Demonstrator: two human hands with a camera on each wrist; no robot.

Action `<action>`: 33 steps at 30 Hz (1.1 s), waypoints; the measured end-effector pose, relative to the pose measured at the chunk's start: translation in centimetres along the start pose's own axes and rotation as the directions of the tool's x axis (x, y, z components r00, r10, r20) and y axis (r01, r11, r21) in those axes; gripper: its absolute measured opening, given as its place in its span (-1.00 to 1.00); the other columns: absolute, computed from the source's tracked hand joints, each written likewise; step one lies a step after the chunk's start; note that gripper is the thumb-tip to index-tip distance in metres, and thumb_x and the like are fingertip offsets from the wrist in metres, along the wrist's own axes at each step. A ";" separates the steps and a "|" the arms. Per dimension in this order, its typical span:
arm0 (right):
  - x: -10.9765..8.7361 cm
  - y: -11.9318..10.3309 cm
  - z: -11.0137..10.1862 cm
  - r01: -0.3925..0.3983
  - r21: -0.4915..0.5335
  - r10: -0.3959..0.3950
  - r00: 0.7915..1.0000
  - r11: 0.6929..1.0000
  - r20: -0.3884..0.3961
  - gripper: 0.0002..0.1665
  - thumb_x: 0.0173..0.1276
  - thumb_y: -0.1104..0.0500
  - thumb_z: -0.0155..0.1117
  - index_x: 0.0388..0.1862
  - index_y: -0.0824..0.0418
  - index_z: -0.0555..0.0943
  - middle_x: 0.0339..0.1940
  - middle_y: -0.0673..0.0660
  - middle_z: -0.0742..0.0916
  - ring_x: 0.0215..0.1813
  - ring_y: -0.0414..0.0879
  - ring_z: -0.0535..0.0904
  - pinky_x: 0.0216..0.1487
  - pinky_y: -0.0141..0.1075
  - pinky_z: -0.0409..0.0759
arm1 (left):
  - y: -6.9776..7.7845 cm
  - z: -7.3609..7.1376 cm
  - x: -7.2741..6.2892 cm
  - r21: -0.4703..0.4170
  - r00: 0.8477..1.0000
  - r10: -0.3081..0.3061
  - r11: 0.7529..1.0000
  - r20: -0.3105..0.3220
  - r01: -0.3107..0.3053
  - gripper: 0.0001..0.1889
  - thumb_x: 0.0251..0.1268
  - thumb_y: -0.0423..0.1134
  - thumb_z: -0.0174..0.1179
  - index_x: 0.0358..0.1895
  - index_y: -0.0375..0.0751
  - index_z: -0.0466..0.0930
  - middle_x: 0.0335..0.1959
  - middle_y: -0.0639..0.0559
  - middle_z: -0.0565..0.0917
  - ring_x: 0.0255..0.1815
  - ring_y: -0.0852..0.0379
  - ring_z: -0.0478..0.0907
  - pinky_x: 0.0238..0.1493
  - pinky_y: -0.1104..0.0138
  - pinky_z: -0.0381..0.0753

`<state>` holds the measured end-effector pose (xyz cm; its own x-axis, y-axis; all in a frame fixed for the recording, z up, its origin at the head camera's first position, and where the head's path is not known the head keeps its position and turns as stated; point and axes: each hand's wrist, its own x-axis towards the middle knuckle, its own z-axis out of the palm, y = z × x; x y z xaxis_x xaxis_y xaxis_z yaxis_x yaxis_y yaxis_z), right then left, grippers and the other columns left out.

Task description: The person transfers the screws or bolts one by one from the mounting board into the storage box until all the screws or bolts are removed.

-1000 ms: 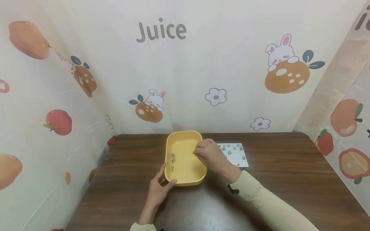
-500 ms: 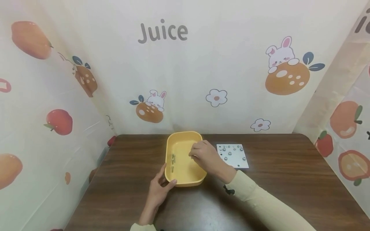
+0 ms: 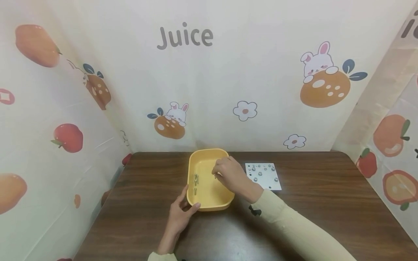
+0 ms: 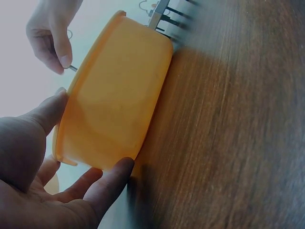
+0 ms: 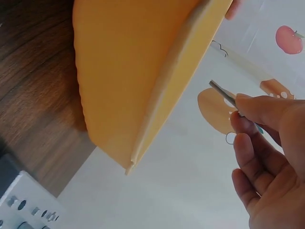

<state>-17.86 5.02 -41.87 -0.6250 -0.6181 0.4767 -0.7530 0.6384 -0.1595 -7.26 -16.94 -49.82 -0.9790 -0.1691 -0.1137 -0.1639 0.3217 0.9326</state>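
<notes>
Right wrist view: your right hand (image 5: 271, 152) runs off the right edge and hides one end of the metal pin (image 5: 220, 89); yellow tray (image 5: 128, 57) cut at top, white plate (image 5: 27, 191) at lower left. Head view: metal pieces (image 3: 196, 183) too small to identify.

You wear a long, pale cream-green cloth right sleeve (image 3: 297, 221), with a small black lumpy piece (image 3: 255, 210) by its cuff (image 3: 266, 204); your left sleeve (image 3: 162, 257) matches in colour.
</notes>
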 end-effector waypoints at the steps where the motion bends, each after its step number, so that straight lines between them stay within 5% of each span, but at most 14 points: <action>1: 0.1 0.0 0.0 -0.002 -0.001 0.002 1.000 1.000 0.003 -0.82 0.14 0.36 0.61 -0.35 0.09 0.85 -0.37 -0.03 0.79 -0.22 -0.08 0.68 -0.03 -0.15 0.57 | 0.0 0.0 0.0 -0.002 1.000 0.001 1.000 0.004 -0.001 -0.10 0.27 -0.16 0.54 0.65 -0.05 0.29 0.61 -0.41 0.28 0.32 -0.31 0.56 0.22 -0.07 0.62; 19: 2.2 -1.1 -0.1 -0.050 0.019 0.047 0.990 0.999 0.130 -0.77 0.18 0.40 0.48 -0.53 0.08 0.80 -0.52 -0.03 0.77 -0.43 -0.08 0.62 -0.11 -0.14 0.58 | 0.2 0.0 -0.1 -0.012 1.000 0.010 1.000 0.011 -0.010 -0.09 0.27 -0.15 0.54 0.66 -0.06 0.28 0.61 -0.39 0.29 0.32 -0.29 0.59 0.29 -0.11 0.58; 33: 3.3 -1.8 0.2 -0.121 0.054 0.105 0.965 0.991 0.242 -0.74 0.18 0.44 0.44 -0.57 0.12 0.76 -0.58 -0.08 0.72 -0.51 -0.22 0.46 -0.31 -0.35 0.53 | 0.1 -0.1 -0.1 -0.018 1.000 0.017 1.000 0.018 -0.016 -0.09 0.29 -0.15 0.53 0.66 -0.06 0.27 0.62 -0.38 0.27 0.34 -0.31 0.57 0.30 -0.12 0.57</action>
<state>-18.62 1.69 -40.20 -0.7317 -0.6402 0.2339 -0.6816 0.6831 -0.2623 -7.20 -16.94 -49.69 -0.9837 -0.1467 -0.1042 -0.1456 0.3081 0.9402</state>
